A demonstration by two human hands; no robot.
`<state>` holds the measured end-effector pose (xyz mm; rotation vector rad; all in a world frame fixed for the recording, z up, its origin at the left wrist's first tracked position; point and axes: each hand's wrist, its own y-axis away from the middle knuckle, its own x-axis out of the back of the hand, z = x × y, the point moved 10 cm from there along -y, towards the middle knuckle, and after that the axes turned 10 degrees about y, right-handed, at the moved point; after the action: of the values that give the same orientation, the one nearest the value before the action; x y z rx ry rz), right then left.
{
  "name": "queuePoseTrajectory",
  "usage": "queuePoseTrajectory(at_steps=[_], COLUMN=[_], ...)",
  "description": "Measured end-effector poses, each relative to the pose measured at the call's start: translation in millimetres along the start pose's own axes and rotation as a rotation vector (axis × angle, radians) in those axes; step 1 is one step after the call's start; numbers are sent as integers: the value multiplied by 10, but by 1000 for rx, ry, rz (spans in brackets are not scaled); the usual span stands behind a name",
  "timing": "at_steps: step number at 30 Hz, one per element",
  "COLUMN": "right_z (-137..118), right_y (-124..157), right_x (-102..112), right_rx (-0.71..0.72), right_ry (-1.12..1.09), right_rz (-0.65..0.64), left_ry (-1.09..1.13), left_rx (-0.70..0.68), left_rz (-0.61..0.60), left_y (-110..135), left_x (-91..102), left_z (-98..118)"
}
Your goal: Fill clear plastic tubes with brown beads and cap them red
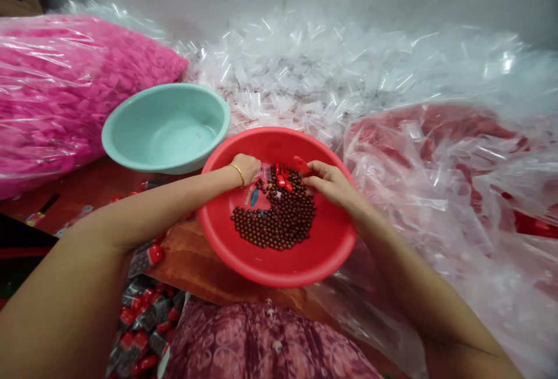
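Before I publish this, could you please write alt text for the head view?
A person's left hand is inside a round red plastic basin of small brown beads; the right hand holds a red plastic piece. A turquoise plastic basin sits left.

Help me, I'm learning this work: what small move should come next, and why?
Probably ease what looks like a clear container, by the left hand, into the beads: they lie loose beside it in the red bowl, and the right hand is busy holding a red piece.
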<state>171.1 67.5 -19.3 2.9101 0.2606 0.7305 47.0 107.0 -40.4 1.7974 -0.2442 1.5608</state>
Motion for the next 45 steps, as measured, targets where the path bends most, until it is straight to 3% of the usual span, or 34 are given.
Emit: queuePoseTrajectory(at_steps=[3, 10, 14, 20, 25, 28, 31, 35, 40, 45], right_z=[69, -5, -12, -43, -78, -92, -83, -64, -42, -76], right_y=[-11, -24, -8, 0, 19, 23, 17, 10, 3, 16], right_x=[52, 120, 99, 116, 126, 138, 147, 158, 167, 134], right_rx=[-31, -4, 3, 27, 46, 56, 49, 43, 60, 89], right_ry=[-155, -196, -206, -200, -192, -204, -224, -244, -227, -172], right_rz=[46, 78, 70, 71, 75, 92, 104, 106, 101, 72], left_ry=[-23, -168, -173, -101, -49, 31, 189, 514, 1155, 1708], left_rx=[-31, -300, -363, -458, -658, -696, -614, -549, -361, -207], left_rz=[-14, -118, -150, -110, -62, -25, -36, -53, 16, -2], left_y=[22, 177, 228, 321, 277, 171, 53, 80, 211, 367], left_x=[-56, -295, -391, -376, -400, -379, -321, -171, 1, -27], left_z=[36, 136, 291, 869, 1480, 1658, 1555, 1234, 721, 484])
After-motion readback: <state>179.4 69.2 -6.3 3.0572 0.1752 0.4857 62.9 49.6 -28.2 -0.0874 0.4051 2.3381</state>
